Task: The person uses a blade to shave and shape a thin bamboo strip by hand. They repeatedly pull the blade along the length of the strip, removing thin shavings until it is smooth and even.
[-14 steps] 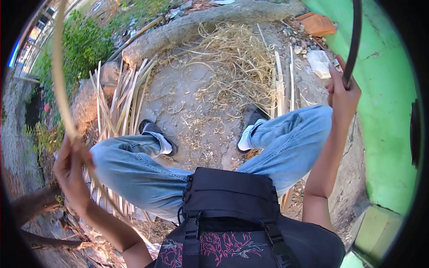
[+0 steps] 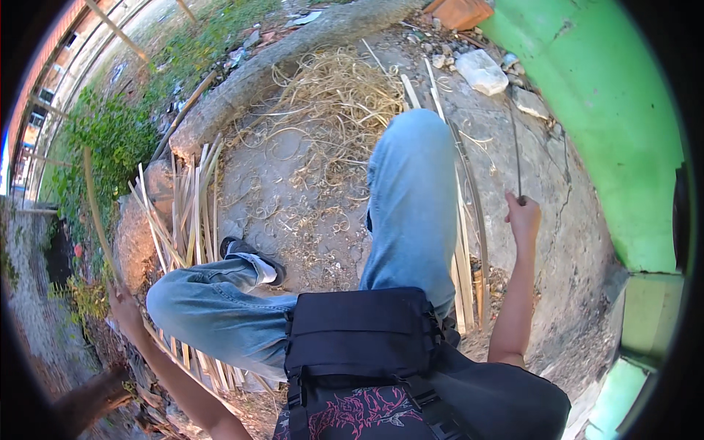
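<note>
My left hand (image 2: pixel 126 312) is out to the left beside my knee, closed round a long pale bamboo strip (image 2: pixel 94 194). The strip rises away from the hand, and a further length runs down along my forearm. My right hand (image 2: pixel 523 220) is to the right of my raised right knee, its fingers wrapped round the near end of a long, thin dark blade-like tool (image 2: pixel 517 150). That tool points away from me; its exact kind cannot be made out. Between my feet and the low wall lies a heap of curly pale shavings (image 2: pixel 337 92).
Several pale strips (image 2: pixel 192 209) lean by my left leg, and more strips (image 2: pixel 463 279) lie beside my right leg. A rough low wall (image 2: pixel 293 62) curves across the far side. A white block (image 2: pixel 481 72) sits near the green wall (image 2: pixel 587 95). A black bag (image 2: pixel 359 330) rests on my lap.
My right hand has come lower with the dark tool, now beside the knee. My left hand has dropped a little with the strip. My right leg has swung inward, and the view has shifted.
</note>
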The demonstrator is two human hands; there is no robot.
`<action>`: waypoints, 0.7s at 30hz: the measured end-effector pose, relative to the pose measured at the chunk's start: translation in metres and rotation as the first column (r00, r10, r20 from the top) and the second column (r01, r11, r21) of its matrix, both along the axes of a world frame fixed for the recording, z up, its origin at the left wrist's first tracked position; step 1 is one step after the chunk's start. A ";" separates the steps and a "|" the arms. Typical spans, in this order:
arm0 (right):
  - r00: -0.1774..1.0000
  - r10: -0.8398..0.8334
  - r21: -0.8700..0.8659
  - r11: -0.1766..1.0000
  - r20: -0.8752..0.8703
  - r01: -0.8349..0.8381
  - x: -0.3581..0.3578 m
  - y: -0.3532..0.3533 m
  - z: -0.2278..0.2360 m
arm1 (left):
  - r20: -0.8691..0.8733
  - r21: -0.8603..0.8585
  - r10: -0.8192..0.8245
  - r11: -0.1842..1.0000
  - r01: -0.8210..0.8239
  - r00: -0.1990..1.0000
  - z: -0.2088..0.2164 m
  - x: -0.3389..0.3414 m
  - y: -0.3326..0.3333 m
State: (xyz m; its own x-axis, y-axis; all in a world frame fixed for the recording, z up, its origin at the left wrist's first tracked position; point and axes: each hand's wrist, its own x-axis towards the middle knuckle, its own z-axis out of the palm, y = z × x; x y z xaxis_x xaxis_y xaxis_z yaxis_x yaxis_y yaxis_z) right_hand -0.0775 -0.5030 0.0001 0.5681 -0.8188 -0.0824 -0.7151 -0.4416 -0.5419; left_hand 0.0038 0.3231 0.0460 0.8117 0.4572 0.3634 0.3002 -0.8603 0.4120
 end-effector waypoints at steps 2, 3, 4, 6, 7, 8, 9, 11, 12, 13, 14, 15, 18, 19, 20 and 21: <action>0.998 -0.033 0.002 0.999 -0.047 0.033 -0.025 -0.012 -0.038 | -0.196 -0.009 0.151 0.988 -0.156 0.969 0.014 0.017 -0.060; 0.999 -0.035 0.008 0.999 -0.012 0.035 -0.036 -0.018 -0.066 | -0.194 -0.003 0.139 0.990 -0.143 0.971 0.022 0.019 -0.068; 0.999 -0.031 0.013 0.999 0.019 0.031 -0.045 -0.022 -0.092 | -0.143 -0.290 0.032 0.954 -0.073 0.989 0.026 0.019 -0.072; 0.996 -0.037 -0.015 0.999 -0.086 0.036 -0.063 -0.030 -0.128 | -0.074 -0.611 -0.158 0.787 0.081 0.985 0.038 0.019 -0.100; 0.983 -0.035 -0.040 0.999 -0.181 0.028 -0.069 -0.031 -0.142 | -0.078 -0.610 -0.160 0.788 0.080 0.984 0.040 0.017 -0.106; 0.982 -0.037 -0.038 0.999 -0.186 0.030 -0.075 -0.033 -0.155 | -0.140 -0.589 -0.263 0.797 0.133 0.954 0.040 0.016 -0.110; 0.983 -0.045 0.052 0.997 -0.180 0.055 -0.078 -0.032 -0.168 | -0.204 -0.566 -0.356 0.803 0.186 0.912 0.043 0.014 -0.111; 0.981 -0.063 0.136 0.987 -0.182 0.088 -0.092 -0.038 -0.209 | -0.143 -0.539 -0.387 0.802 0.256 0.911 0.034 0.011 -0.099; 0.977 -0.099 0.041 0.993 -0.191 0.109 -0.108 -0.050 -0.243 | -0.207 -0.580 -0.409 0.783 0.225 0.889 0.032 0.013 -0.100; 0.974 -0.118 -0.037 0.993 -0.192 0.113 -0.109 -0.046 -0.251 | -0.270 -0.603 -0.416 0.776 0.185 0.869 0.035 0.010 -0.100; 0.968 -0.098 -0.004 0.995 -0.232 0.100 -0.113 -0.041 -0.259 | -0.275 -0.598 -0.413 0.780 0.182 0.868 0.036 0.007 -0.101; 0.967 -0.099 -0.001 0.995 -0.235 0.101 -0.117 -0.036 -0.265 | -0.267 -0.575 -0.402 0.796 0.190 0.876 0.037 0.006 -0.104; 0.968 -0.072 0.109 0.989 -0.242 0.101 -0.129 -0.019 -0.280 | -0.264 -0.552 -0.380 0.813 0.184 0.886 0.038 -0.001 -0.102; 0.967 -0.071 0.114 0.988 -0.244 0.102 -0.128 -0.008 -0.279 | -0.267 -0.554 -0.366 0.815 0.169 0.891 0.039 -0.003 -0.101; 0.960 -0.087 0.080 0.990 -0.268 0.112 -0.126 0.004 -0.278 | -0.271 -0.550 -0.365 0.818 0.168 0.891 0.039 -0.004 -0.100; 0.950 -0.107 0.041 0.991 -0.292 0.125 -0.126 0.011 -0.274 | -0.263 -0.548 -0.364 0.818 0.172 0.893 0.039 -0.004 -0.103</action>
State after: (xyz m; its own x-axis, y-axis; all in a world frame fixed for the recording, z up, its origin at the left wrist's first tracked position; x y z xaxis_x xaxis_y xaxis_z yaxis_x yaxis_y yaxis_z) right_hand -0.2040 -0.4923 -0.2740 0.4145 -0.8664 -0.2783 -0.8890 -0.3201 -0.3275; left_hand 0.0001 0.2199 0.0847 0.9547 0.2402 -0.1757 0.2910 -0.6300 0.7200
